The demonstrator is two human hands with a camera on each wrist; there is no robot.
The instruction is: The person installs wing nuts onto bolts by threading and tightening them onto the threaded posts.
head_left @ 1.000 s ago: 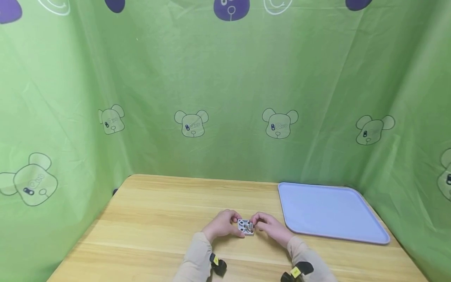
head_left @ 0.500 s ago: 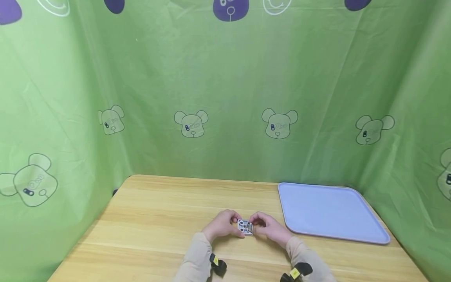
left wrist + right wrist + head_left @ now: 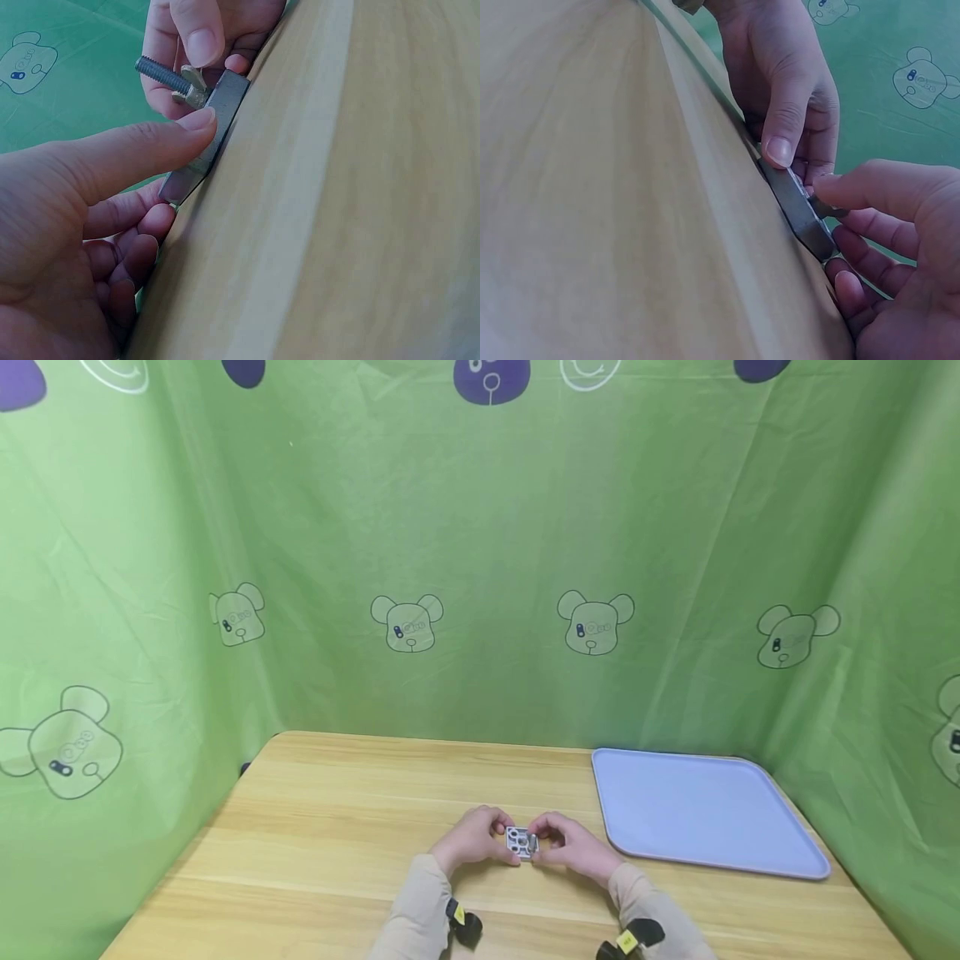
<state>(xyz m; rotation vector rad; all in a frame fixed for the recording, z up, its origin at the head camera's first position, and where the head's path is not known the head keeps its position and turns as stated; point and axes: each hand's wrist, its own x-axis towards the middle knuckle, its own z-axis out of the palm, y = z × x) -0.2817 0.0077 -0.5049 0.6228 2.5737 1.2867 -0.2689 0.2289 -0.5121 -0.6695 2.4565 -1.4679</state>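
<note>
A small square metal plate (image 3: 517,841) with several round holes lies at the table's front middle. My left hand (image 3: 474,837) grips its left side between thumb and fingers. A threaded bolt (image 3: 160,73) sticks up from the plate's right part, with a wing nut (image 3: 197,88) low on it, close to the plate's face. My right hand (image 3: 576,847) pinches this wing nut; in the right wrist view the thumb (image 3: 826,185) lies on it, hiding much of it and the bolt. The lower right fingers are curled beside the plate's end.
A pale blue tray (image 3: 697,806) lies at the table's right rear. The wooden table (image 3: 360,793) extends around both hands. Green printed curtains (image 3: 487,693) hang behind and at both sides. Each sleeve carries a black wrist camera, the left one (image 3: 465,924) and the right one (image 3: 628,939).
My right hand has shifted slightly left, its fingers and thumb coming in closer around the wing nut. The left hand and the plate have stayed in place.
</note>
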